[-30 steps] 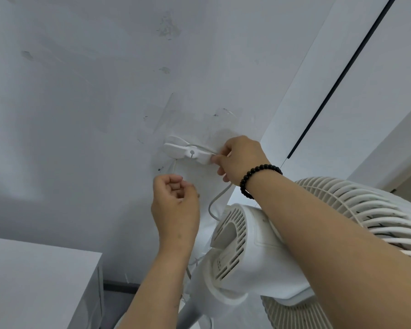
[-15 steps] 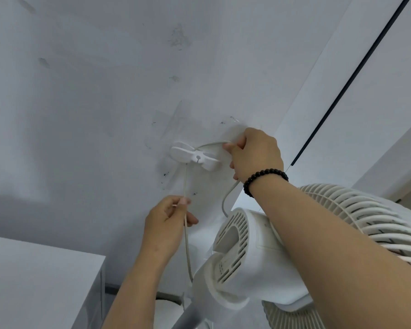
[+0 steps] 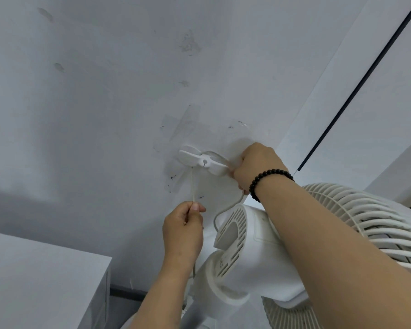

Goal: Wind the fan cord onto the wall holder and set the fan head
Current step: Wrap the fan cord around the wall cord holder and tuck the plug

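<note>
Left hand (image 3: 183, 227) pinches the cord (image 3: 192, 186) between thumb and curled fingers, pulling it taut straight down from the holder (image 3: 203, 161). Right hand (image 3: 258, 166) is at the holder's 3 o'clock end, fingers curled against the wall (image 3: 93, 103); it seems to grip the cord where it loops there, but the contact is hidden behind the knuckles. A black bead bracelet (image 3: 269, 180) sits on the right wrist. Holder is a white two-winged cleat stuck on the wall, with the cord arcing over its top from about 12 toward 3 o'clock. A second run of cord drops from under the right hand, curves at 6 o'clock and goes behind the fan (image 3: 247, 252). Fan motor housing sits just below the right forearm, and its ribbed grille (image 3: 365, 222) is at 4 o'clock, tight under the arm, so little room there. Open wall at 9 and 12 o'clock of the holder, scuffed and with old tape marks. White cabinet (image 3: 45, 281) is at 8 o'clock, well apart from the left hand. Dark vertical strip (image 3: 356, 89) runs along the wall at 1 o'clock.
</note>
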Available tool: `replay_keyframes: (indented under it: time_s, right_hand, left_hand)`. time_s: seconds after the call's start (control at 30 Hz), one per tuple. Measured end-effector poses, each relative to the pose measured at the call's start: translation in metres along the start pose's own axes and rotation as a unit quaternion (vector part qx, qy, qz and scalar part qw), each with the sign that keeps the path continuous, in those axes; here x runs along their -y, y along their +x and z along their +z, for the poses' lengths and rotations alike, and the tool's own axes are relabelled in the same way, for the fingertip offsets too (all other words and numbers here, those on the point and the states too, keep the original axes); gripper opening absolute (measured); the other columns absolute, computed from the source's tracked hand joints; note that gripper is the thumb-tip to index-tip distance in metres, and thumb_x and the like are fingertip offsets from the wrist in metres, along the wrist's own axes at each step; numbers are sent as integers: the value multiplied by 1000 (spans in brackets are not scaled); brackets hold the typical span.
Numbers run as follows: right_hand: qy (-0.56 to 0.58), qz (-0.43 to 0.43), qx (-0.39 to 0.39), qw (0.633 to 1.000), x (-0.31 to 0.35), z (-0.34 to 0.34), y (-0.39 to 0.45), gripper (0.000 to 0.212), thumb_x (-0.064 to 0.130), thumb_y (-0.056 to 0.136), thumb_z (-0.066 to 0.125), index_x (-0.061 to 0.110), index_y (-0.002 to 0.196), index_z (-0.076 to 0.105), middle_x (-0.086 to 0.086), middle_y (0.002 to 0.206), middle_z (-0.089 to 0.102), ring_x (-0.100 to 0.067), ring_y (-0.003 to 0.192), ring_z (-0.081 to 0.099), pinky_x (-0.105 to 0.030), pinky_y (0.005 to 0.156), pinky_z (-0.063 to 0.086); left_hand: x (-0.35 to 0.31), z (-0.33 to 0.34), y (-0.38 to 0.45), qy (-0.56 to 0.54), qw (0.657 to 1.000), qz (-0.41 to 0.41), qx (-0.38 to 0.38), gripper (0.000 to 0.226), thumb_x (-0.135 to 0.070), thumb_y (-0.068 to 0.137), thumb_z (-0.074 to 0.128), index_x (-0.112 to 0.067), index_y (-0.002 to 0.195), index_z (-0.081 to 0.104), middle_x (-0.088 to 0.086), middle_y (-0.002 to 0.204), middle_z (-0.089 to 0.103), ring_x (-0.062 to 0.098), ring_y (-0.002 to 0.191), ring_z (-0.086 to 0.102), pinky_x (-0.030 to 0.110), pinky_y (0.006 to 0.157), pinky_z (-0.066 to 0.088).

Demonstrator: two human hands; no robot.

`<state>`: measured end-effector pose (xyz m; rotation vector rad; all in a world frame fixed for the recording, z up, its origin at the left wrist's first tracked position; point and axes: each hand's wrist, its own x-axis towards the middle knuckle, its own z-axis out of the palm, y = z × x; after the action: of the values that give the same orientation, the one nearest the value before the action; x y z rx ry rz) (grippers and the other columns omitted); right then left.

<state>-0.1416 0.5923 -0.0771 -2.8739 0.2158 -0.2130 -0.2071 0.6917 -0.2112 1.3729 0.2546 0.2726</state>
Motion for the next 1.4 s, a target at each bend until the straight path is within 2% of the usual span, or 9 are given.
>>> replay_keyframes:
  time_s: [0.27,0.33,0.47,0.53,0.67,0.8,0.9,1.1,1.4]
  right_hand:
    - [-77,-14,145,986,11,4,1,18,20,82,69,9,73,59,-10,80,70,-24,73,67,-33,69,58]
    - [-26,5,211,977,12,5,-1,17,21,87,65,7,79,64,-11,86,73,-26,79,70,-36,78,58]
    - [84,42,336,937,11,-1,-9,20,21,97,53,6,94,66,-1,96,74,-22,77,63,-24,61,47]
    - [104,24,374,921,13,-1,-13,17,17,98,50,8,108,61,-2,106,73,-19,80,67,-29,79,53]
    - [118,-15,385,915,16,5,-14,12,8,90,61,14,101,60,-7,103,72,-25,100,70,-54,106,39]
    - [169,-9,419,892,15,2,-17,51,13,88,66,7,135,47,-5,132,57,-22,100,69,-48,112,34]
    - [204,-14,446,871,9,-1,-19,49,13,91,62,9,137,46,0,138,50,-22,104,66,-48,116,25]
    - [172,-22,384,907,6,0,-17,7,9,89,63,5,95,64,-3,105,72,-21,95,71,-51,107,38]
    - [224,-5,366,903,4,-1,-18,5,0,92,56,-3,94,60,-19,94,71,-28,95,69,-31,87,55]
  left_hand:
    - [-3,-2,1,40,999,19,23,31,-13,97,51,-24,73,67,-8,56,56,12,58,51,18,59,43]
    - [-4,-3,2,57,998,20,27,30,-14,97,51,-25,75,68,-7,57,58,11,58,54,17,58,44]
    - [-5,-5,7,102,994,24,23,26,-17,96,54,-29,76,66,-9,69,68,9,72,63,11,63,43]
    - [-5,-4,8,134,990,46,-15,19,-15,94,58,-27,81,65,-6,83,69,10,76,61,9,63,41]
    - [-4,-5,8,154,979,103,-88,18,-6,87,66,-20,89,56,-4,90,58,11,69,54,11,62,37]
    - [0,-4,6,213,955,182,-92,17,-3,89,64,-20,89,64,-7,94,55,9,72,56,6,64,36]
    - [3,-5,6,239,946,201,-85,14,-7,89,64,-19,92,71,-9,94,58,7,68,55,7,62,38]
    - [0,-7,5,184,959,198,-84,16,-3,83,70,-17,88,76,-10,84,61,6,58,52,3,62,40]
    - [-5,-16,9,171,974,92,112,19,-22,81,76,-33,67,67,-3,88,51,1,72,52,3,65,39]
